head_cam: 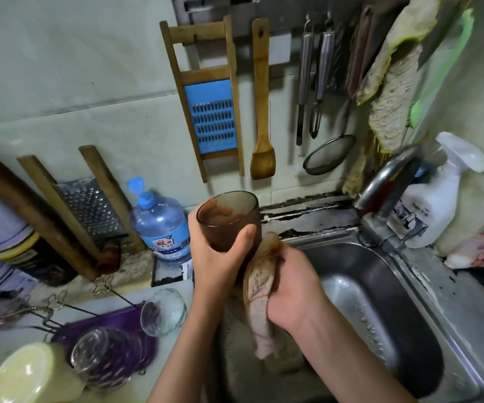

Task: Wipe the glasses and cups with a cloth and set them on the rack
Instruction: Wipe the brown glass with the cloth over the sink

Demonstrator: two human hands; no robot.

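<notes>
Brown tinted glass (229,225) is up in my left grip (217,257). Fingers and thumb are curled round its wall and the mouth is tipped toward the camera. It sits above the line where the table's (8,341) right edge meets the sink (380,286).

Right grip (293,289) is closed on a bunched tan cloth (259,289). The cloth's top is pressed to the glass's lower side and its tail hangs into the sink.

Progress: I judge the wiping step is in hand, and this glass is not yet set down. Two clear glasses, one (163,311) near the table's right edge and one (101,350) nearer its front edge, lie on their sides on a purple tray (112,324). This is probably the rack, though blur leaves me unsure. A pale yellow cup (28,376) lies at the front left corner. Whether any of these three is already wiped, I cannot tell.

Hidden: the brown glass's base is behind cloth and palm. The yellow cup is cut by the frame's edge. The wire pieces (54,303) behind the tray are too smeared to read.
</notes>
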